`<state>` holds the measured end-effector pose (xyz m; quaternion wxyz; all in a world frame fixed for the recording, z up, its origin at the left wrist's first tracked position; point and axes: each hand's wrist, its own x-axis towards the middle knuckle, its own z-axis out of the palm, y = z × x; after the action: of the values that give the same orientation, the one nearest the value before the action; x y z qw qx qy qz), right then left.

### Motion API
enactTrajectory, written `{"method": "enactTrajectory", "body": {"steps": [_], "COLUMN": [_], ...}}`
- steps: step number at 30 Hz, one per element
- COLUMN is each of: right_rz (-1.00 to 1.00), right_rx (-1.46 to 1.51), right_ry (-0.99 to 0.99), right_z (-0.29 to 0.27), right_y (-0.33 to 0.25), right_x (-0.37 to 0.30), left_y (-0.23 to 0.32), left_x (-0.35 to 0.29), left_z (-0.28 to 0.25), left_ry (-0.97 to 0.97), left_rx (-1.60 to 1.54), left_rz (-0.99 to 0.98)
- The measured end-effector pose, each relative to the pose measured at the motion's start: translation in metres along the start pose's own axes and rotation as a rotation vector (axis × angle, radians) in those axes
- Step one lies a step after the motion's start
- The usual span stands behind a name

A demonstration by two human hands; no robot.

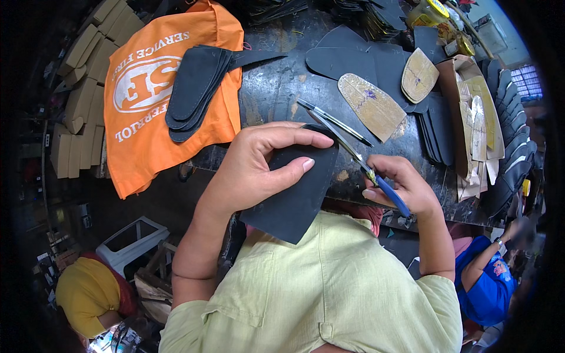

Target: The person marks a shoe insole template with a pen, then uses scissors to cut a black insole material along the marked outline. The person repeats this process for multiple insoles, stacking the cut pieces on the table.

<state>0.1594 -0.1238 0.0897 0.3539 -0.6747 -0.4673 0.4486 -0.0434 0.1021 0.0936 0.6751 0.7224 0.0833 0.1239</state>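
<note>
My left hand (pixel 259 162) grips a black sheet piece (pixel 294 197), thumb on its face and fingers curled around its far edge. In my right hand (pixel 403 182) is a pair of scissors (pixel 385 191) with blue handles. Their blades reach up and left to the sheet's upper right edge; whether they are parted there is hard to make out. Just beyond the blades a pen (pixel 338 122) lies on the dark table. Two tan rounded templates (pixel 371 106) with purple marks rest past it, near black cut pieces (pixel 341 62).
An orange cloth bag (pixel 138 147) drapes over the table's left side, with stacked black pieces (pixel 197 88) on it. At right stand a cardboard box (pixel 465 117) of paper patterns and a row of black pieces (pixel 512 141). Jars (pixel 426 15) sit at the back. Two other people are nearby, in yellow (pixel 88 294) and blue (pixel 485 288).
</note>
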Motion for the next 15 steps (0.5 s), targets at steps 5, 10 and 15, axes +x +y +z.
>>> {"method": "enactTrajectory", "body": {"steps": [5, 10, 15], "right_rz": [0.015, 0.014, -0.019], "right_rx": [-0.032, 0.156, 0.420], "right_ry": [-0.022, 0.100, 0.371], "right_z": [-0.005, 0.016, 0.054], "right_y": [-0.001, -0.002, -0.006], "right_x": [-0.003, 0.004, 0.035], "left_y": [0.000, -0.011, -0.037], "left_x": [0.003, 0.009, 0.029], "left_z": [-0.010, -0.032, -0.017], "left_ry": [-0.099, -0.012, 0.189], "left_rx": [0.033, -0.341, -1.188], "left_rz": [0.033, -0.010, 0.090]}}
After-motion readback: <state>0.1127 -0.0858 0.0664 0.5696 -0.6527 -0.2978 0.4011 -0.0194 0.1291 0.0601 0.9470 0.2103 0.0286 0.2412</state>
